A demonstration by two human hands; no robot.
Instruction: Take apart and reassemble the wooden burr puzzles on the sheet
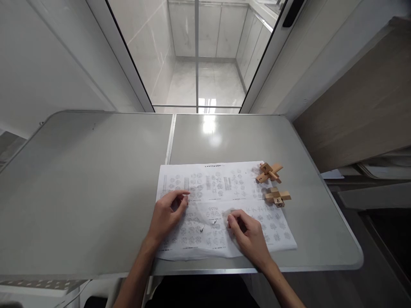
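Note:
A printed instruction sheet (199, 205) with rows of small diagrams lies creased on the table. My left hand (167, 213) rests on its left part, thumb and index finger apart, holding nothing. Over the right half, my right hand (248, 233) has thumb and fingertips pinched together. A pale, see-through patch, perhaps thin plastic, shows beside those fingertips; what they hold I cannot make out. Between the hands lie two tiny dark, shiny bits (202, 229), too small to name.
Two interlocking wooden puzzles stand at the sheet's right edge, one farther back (269, 172) and one nearer (278, 196), with numbers on their pieces. Under everything is a grey folding table (96, 192) with a metal rim. Behind it is a glass door (212, 81); a wooden panel (362, 102) is at right.

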